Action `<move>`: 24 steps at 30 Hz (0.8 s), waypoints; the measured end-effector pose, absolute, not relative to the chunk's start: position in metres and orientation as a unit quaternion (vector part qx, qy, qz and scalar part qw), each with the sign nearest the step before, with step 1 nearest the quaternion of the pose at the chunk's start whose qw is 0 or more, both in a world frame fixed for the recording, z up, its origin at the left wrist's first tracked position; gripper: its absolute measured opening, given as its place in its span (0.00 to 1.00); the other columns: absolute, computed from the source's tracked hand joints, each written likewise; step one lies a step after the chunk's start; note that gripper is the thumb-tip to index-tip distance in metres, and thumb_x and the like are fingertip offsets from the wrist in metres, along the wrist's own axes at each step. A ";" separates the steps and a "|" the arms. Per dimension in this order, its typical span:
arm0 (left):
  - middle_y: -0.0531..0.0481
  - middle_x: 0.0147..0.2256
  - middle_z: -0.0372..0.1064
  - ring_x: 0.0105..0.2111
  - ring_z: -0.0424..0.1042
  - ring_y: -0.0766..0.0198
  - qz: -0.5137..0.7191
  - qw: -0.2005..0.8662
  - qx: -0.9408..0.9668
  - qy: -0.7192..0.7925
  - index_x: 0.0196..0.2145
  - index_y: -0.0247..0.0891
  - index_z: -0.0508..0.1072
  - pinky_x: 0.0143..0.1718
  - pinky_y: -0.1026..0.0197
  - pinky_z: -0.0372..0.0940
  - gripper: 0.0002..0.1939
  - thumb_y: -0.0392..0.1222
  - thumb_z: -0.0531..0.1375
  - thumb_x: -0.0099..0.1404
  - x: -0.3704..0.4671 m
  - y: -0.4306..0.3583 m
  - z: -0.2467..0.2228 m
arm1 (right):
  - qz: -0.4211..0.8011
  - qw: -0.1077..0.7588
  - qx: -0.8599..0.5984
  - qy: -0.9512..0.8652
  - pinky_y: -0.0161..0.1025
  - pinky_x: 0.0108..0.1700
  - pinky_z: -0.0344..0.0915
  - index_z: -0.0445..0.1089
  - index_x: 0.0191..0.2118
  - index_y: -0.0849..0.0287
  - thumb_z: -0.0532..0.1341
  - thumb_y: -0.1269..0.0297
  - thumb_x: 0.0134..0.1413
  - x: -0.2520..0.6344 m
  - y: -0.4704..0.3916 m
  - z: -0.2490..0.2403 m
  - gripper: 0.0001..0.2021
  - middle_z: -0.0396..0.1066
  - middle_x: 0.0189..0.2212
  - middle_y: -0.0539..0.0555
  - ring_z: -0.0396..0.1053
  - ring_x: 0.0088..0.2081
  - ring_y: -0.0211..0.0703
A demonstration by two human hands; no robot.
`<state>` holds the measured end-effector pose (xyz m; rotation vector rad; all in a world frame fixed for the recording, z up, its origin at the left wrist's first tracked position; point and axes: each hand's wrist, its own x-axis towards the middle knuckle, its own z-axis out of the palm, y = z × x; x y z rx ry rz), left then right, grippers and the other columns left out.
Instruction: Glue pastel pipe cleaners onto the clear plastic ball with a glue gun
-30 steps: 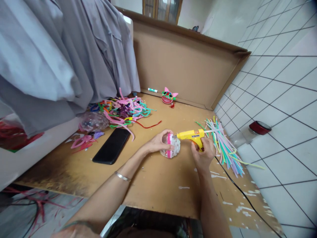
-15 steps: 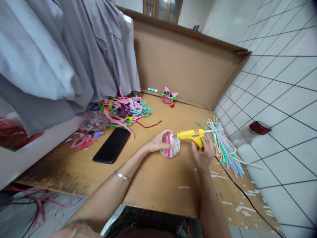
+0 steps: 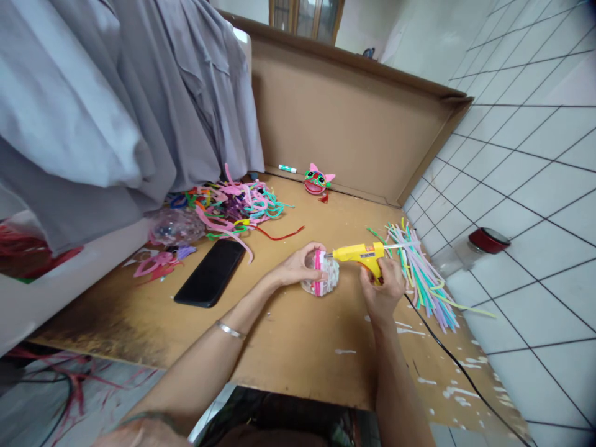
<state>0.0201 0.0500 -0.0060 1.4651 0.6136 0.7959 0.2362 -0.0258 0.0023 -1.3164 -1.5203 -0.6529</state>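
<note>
My left hand [image 3: 300,266] is wrapped round a small clear round piece [image 3: 329,277] with pink and white bands, holding it just above the tabletop or on it; which one I cannot tell. My right hand [image 3: 384,285] grips the handle of a yellow glue gun [image 3: 358,252]. The gun's nozzle points left and meets the upper edge of the banded piece. A clear glue stick juts from its rear, and a black cord [image 3: 447,347] runs from it toward the lower right.
Pipe cleaners [image 3: 426,279] lie fanned at the right, beside a red-lidded jar [image 3: 488,240]. A phone [image 3: 209,273] and tangled pipe cleaners [image 3: 242,202] are at the left. A decorated animal head [image 3: 316,180] and a marker [image 3: 287,169] sit near the cardboard wall [image 3: 335,112].
</note>
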 end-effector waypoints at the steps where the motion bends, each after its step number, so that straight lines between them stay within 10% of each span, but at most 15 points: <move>1: 0.56 0.34 0.66 0.32 0.65 0.68 0.348 0.630 0.640 0.270 0.45 0.37 0.63 0.36 0.65 0.62 0.32 0.41 0.71 0.44 0.020 0.050 -0.006 | -0.275 0.490 -0.541 -0.626 0.39 0.35 0.67 0.68 0.39 0.57 0.62 0.67 0.54 0.236 -0.026 0.002 0.06 0.68 0.32 0.53 0.68 0.33 0.42; 24: 0.56 0.34 0.65 0.31 0.65 0.68 0.339 0.608 0.661 0.280 0.46 0.38 0.63 0.35 0.65 0.62 0.32 0.43 0.71 0.46 0.019 0.052 -0.010 | -0.280 0.508 -0.516 -0.630 0.37 0.33 0.67 0.69 0.40 0.57 0.63 0.68 0.54 0.239 -0.024 0.002 0.06 0.68 0.32 0.53 0.68 0.32 0.41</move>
